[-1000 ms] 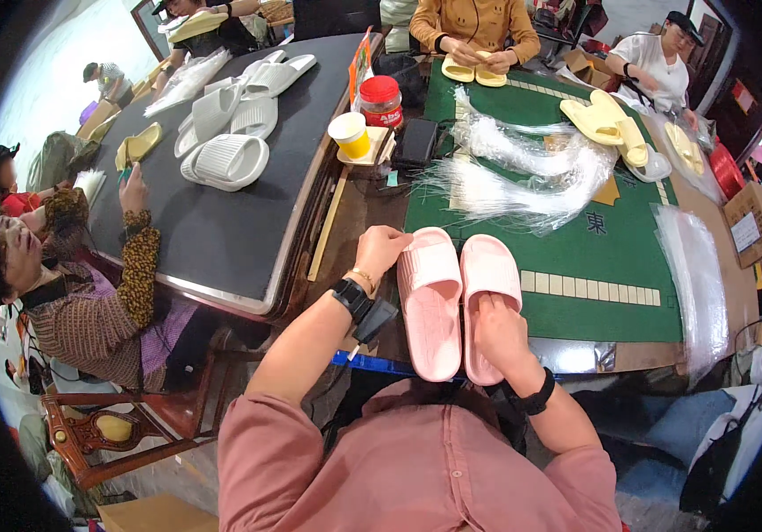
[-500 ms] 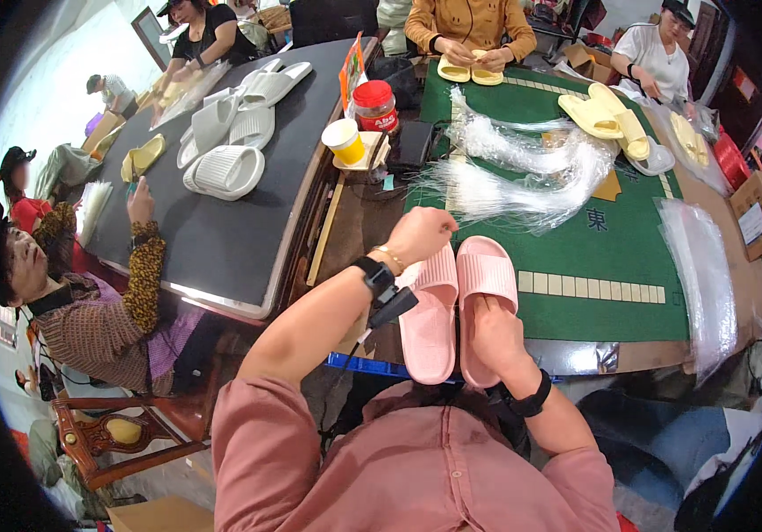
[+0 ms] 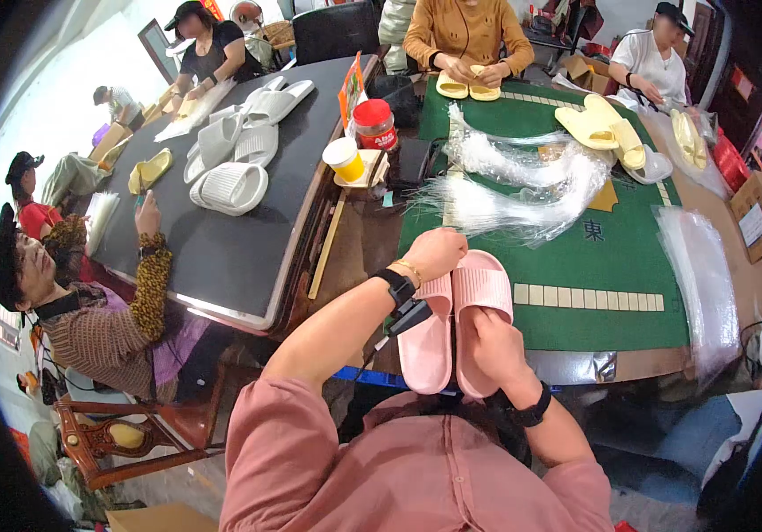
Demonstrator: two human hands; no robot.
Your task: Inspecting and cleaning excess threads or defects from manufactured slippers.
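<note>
head view looks down at a person in a pink top holding a pair of pink slippers (image 3: 454, 328) side by side, just over the near edge of a green table (image 3: 629, 266). the right hand (image 3: 492, 350) is wrapped around the near part of the right slipper and grips it tight. the left hand (image 3: 434, 253) is curled in a fist at the far end of the left slipper, up by the toe, and it touches the slipper there; i cannot tell if it is really gripping it or holding something small. a black tool (image 3: 409, 315) pokes out just left of the left slipper, under the left wrist, which has a black watch (image 3: 396, 285) on it. on the green table, just past the slippers, lies a messy heap of clear plastic strings (image 3: 510, 191). a stack of clear bags (image 3: 700, 275) lies on the right. far off on the green table are yellow slippers (image 3: 598, 129). to the left is a dark table (image 3: 248, 222) with grey slippers (image 3: 230, 182) on it. between the two tables stand a yellow cup (image 3: 343, 160) and a red jar (image 3: 375, 126). other people sit around both tables, and some of them hold yellow slippers.
</note>
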